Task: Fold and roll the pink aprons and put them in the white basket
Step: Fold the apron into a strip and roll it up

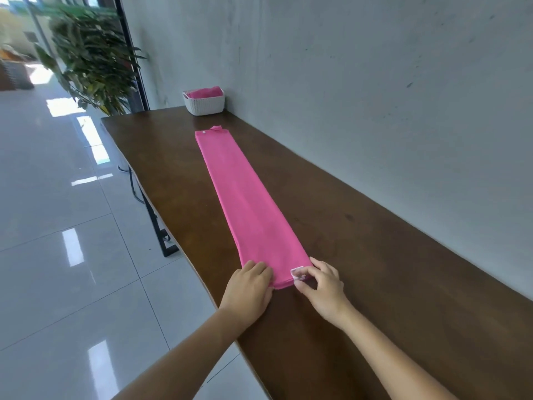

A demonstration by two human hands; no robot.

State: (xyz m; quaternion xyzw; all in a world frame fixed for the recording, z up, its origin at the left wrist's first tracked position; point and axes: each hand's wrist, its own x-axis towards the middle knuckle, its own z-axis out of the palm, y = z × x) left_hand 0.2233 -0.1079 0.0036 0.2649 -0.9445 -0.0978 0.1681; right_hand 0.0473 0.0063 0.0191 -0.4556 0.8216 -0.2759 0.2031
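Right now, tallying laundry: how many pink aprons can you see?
2: a folded apron on the table, another apron in the white basket; more may hide beneath it.

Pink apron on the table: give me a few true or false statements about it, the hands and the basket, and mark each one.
1. The pink apron lies on the table folded into a long strip. True.
2. The white basket is empty. False: pink cloth already sits in it.
3. The left hand and right hand both hold the apron's near end. True.
4. The basket stands beside the hands. False: it stands at the table's far end, by the wall.
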